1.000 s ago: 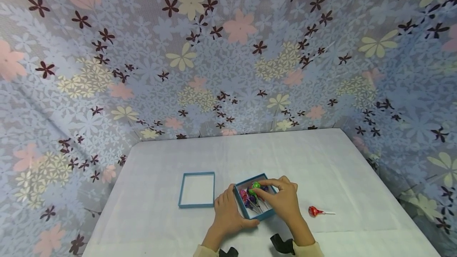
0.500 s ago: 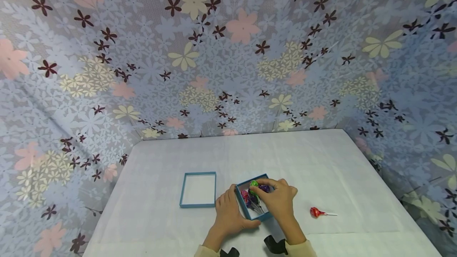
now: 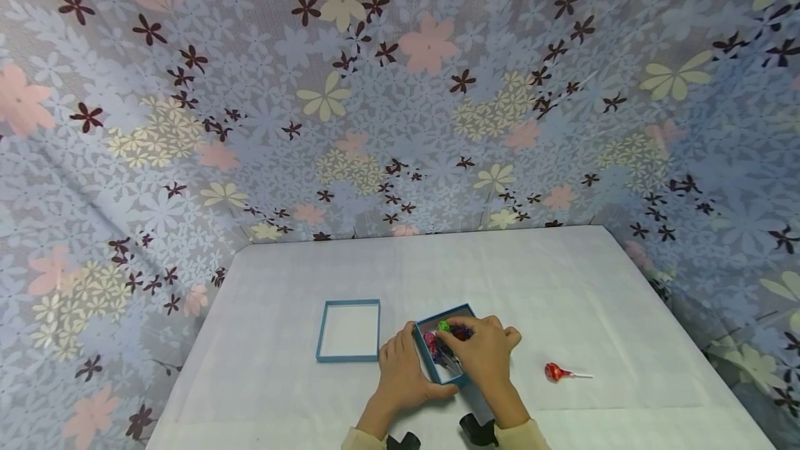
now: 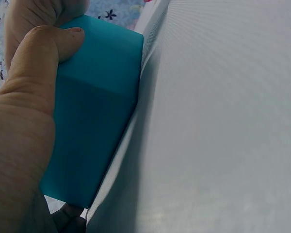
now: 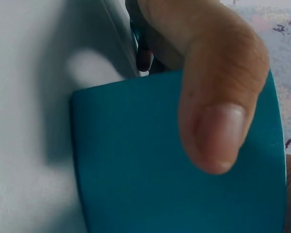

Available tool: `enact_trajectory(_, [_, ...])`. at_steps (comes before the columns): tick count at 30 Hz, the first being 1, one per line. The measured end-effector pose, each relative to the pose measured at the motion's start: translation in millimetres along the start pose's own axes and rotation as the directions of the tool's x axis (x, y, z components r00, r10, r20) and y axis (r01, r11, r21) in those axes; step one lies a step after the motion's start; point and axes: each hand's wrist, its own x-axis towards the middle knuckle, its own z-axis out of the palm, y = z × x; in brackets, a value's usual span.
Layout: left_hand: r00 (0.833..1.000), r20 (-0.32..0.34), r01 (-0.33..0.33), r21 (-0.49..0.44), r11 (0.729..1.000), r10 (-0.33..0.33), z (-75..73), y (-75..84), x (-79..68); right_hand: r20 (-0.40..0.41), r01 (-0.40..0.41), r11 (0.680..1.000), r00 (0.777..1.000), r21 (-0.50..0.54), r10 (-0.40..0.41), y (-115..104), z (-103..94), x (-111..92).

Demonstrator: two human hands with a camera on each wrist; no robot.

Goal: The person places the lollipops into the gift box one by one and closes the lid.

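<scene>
In the head view, my left hand (image 3: pixel 403 373) holds a blue open box (image 3: pixel 430 367), fingers along its left side and thumb (image 4: pixel 63 46) across its front wall. Several wrapped lollipops lie in the box, their sticks toward the front; a green one (image 3: pixel 444 326) and a pink one (image 3: pixel 428 339) show. My right hand (image 3: pixel 486 353) reaches in over the right side, thumb and index finger pinching a dark red lollipop (image 3: pixel 462 332). The right hand covers part of the box's right side. The right wrist view shows the left thumb (image 5: pixel 218 131) against the teal wall.
A shallow blue-rimmed lid (image 3: pixel 348 358) lies left of the box, inside facing up. One red lollipop (image 3: pixel 553 371) lies on the white table (image 3: pixel 625 325) to the right, its stick pointing right. Floral cloth (image 3: pixel 400 123) hangs behind and at both sides.
My right hand has shifted slightly left over the box. Its fingertips have moved from the green lollipop to the dark red one. The left hand keeps its hold on the box.
</scene>
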Motion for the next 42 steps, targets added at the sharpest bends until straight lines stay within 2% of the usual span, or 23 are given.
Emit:
enact_trajectory(16, [1.000, -0.004, -0.009, 0.007, 1.000, 0.009, -0.1, -0.6, -0.3, 0.006, 0.008, 0.998, 1.000, -0.057, -0.008, -5, -2.5, -5])
enact_trajectory(24, [1.000, -0.012, -0.004, 0.003, 1.000, 0.004, 0.6, -1.4, -0.3, -0.014, 0.015, 0.998, 1.000, -0.064, -0.016, -3, 4.8, -8])
enact_trajectory(35, [1.000, -0.015, -0.020, 0.043, 0.999, 0.020, 1.6, -1.8, 0.7, 0.017, 0.003, 0.992, 1.000, -0.126, -0.001, -5, 6.7, -9])
enact_trajectory(42, [1.000, -0.002, -0.007, 0.026, 1.000, 0.007, 2.4, -2.8, 0.8, 0.069, -0.011, 0.985, 0.997, -0.173, 0.023, -9, 9.2, -9])
